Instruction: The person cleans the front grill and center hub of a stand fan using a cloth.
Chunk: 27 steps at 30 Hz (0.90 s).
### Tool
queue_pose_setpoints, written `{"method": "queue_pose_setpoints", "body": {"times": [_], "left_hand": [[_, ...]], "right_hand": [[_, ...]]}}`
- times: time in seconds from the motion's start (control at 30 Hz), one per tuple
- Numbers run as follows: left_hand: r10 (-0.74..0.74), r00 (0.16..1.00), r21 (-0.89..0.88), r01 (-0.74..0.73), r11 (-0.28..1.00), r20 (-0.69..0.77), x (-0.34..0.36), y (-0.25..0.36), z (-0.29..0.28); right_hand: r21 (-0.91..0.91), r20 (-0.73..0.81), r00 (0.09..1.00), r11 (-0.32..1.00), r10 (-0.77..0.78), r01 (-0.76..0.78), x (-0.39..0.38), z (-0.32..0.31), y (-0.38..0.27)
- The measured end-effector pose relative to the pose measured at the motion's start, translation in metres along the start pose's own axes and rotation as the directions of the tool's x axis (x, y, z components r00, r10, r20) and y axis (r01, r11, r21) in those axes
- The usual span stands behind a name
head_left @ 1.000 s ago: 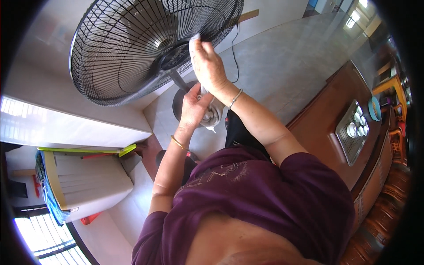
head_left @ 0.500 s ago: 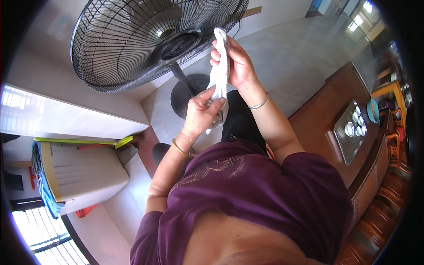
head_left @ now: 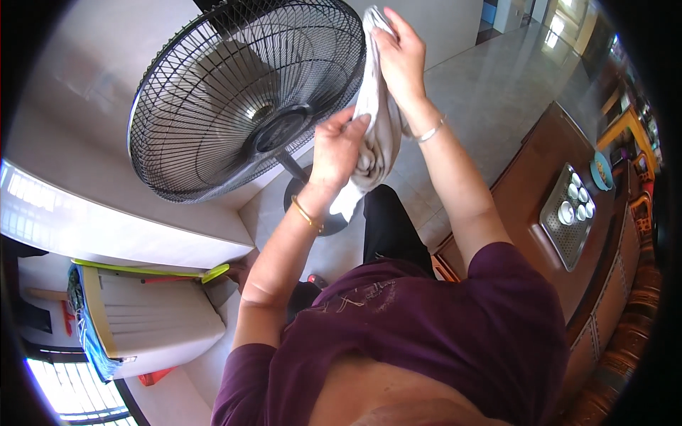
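Right hand has risen; cloth stretches longer.

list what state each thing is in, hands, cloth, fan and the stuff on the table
left hand, closed on the cloth's middle
right hand, gripping the cloth's upper end
cloth, bunched, lower end hanging loose
fan, standing, front grille on
metal tray, on the table, holding cups
white cups, grouped on the tray
blue bowl, beside the tray, contents unclear
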<state>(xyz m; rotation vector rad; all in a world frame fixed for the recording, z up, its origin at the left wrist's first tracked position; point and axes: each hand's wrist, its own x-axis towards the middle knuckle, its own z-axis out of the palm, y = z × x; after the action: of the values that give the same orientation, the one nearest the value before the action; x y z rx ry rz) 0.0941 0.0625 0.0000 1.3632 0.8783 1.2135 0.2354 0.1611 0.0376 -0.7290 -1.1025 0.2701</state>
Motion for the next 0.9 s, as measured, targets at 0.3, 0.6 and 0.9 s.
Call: {"method": "queue_pose_setpoints", "body": {"times": [0.3,0.6,0.9], "left_hand": [[0.117,0.992,-0.125,-0.122,0.985,-0.044,0.030,0.003,0.000],[0.195,0.951,0.190,-0.151,0.970,-0.239,0.026,-0.030,-0.037],[0.176,0.939,0.160,-0.133,0.978,-0.297,0.014,-0.036,-0.054]], "right_hand": [[-0.245,0.253,0.919,0.898,-0.304,0.365,0.047,0.015,-0.008],[-0.272,0.107,0.959,0.920,-0.263,0.282,-0.025,0.011,-0.031],[-0.440,0.007,0.925,0.829,-0.381,0.345,-0.063,0.036,-0.004]]}}
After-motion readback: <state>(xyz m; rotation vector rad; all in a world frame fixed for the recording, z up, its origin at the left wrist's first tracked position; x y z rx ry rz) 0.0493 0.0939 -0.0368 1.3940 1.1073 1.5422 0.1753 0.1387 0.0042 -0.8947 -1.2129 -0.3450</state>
